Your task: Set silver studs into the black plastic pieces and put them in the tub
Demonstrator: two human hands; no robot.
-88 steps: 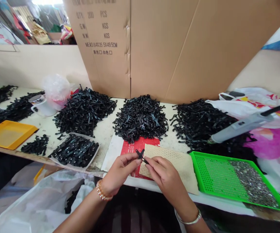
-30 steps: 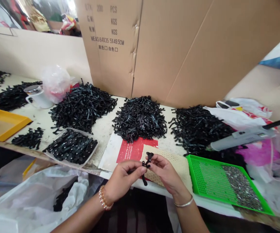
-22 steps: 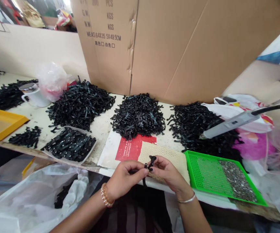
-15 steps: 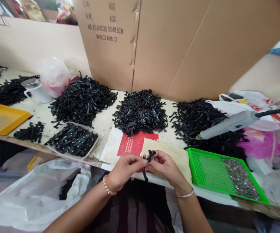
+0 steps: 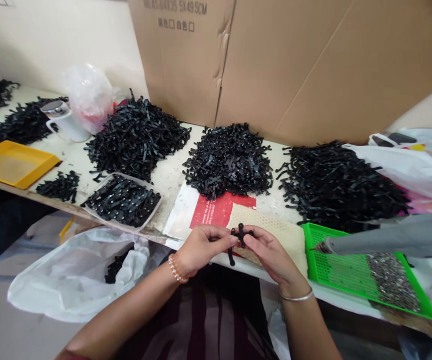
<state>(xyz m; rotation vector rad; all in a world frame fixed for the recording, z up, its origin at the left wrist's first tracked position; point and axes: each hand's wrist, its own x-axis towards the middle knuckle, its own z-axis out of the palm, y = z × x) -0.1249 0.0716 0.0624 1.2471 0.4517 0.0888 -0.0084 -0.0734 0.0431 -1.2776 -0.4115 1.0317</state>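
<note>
At the table's front edge my two hands meet. My left hand [image 5: 209, 247], thumb and fingers pinched, holds a slim black plastic strip [image 5: 232, 257] with rounded ends that hangs downward. My right hand [image 5: 270, 251] pinches a small black plastic piece [image 5: 241, 234] with knobbed ends, right beside that strip. Whether the two pieces touch is hidden by my fingers. Below and behind my hands lies a cream perforated mat [image 5: 287, 237]. Farther back is a heap of small black pieces [image 5: 229, 160].
A green tray [image 5: 313, 265] with small metal parts [image 5: 392, 280] stands right, a grey electric screwdriver [image 5: 384, 239] above it. More black strips [image 5: 339, 182] lie behind. Leftward are a clear tub [image 5: 146, 220], a yellow tray [image 5: 17, 162] and a white mug [image 5: 68, 125]. Cardboard [image 5: 287, 65] rises behind.
The view has tilted down and shifted left. The screwdriver now hangs lower, over the green tray. My hands stay together, with the black pieces slightly turned between the fingers.
</note>
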